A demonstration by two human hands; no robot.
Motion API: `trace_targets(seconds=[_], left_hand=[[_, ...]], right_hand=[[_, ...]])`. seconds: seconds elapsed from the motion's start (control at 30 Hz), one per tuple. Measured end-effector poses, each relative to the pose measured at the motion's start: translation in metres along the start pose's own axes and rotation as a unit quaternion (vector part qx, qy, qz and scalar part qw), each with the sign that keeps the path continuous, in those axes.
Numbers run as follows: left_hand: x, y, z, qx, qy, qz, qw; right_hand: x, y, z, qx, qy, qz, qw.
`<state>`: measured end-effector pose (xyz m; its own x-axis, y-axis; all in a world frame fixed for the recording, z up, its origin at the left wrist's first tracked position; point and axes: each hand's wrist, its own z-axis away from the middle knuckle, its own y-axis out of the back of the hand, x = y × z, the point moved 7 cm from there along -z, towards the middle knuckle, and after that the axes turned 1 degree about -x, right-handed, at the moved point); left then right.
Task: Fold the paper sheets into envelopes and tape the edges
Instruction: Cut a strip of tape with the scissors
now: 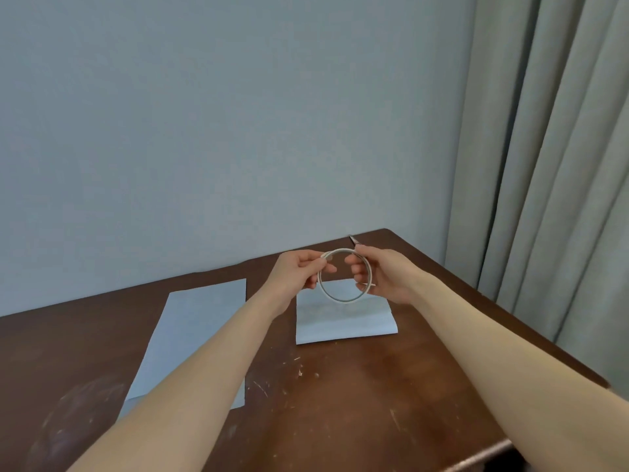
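A thin, nearly spent tape roll (343, 300) is held upright in the air above the table by both hands. My left hand (301, 270) pinches its upper left rim. My right hand (381, 274) grips its right side, fingers through the ring. Directly below lies a folded white paper sheet (343, 321) with a crease across it. An unfolded white sheet (194, 332) lies flat to the left, partly covered by my left forearm.
The brown wooden table (340, 386) is scratched, with its right edge running diagonally. A small pointed metal tip (352, 238), perhaps scissors, shows behind my right hand. A plain wall stands behind and grey curtains (551, 165) hang at right.
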<state>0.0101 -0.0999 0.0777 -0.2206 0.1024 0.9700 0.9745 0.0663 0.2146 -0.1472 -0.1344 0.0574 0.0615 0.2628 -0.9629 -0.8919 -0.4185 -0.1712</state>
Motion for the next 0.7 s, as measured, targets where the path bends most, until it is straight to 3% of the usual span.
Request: trace_targets(seconds=[0.17,0.3,0.7], left_hand=[[-0.005,0.005,0.005,0.021,0.017,0.025,0.999],[-0.014,0.015,0.007,0.077,0.074,0.041,0.993],[-0.023,-0.002,0.007,0.075,0.152,0.057,0.984]], right_hand=[[0.002,-0.007,0.008,-0.020,0.000,-0.071,0.997],[0.004,-0.004,0.007,-0.024,0.011,-0.062,0.998],[-0.008,-0.004,0.018,0.009,0.074,0.192,0.979]])
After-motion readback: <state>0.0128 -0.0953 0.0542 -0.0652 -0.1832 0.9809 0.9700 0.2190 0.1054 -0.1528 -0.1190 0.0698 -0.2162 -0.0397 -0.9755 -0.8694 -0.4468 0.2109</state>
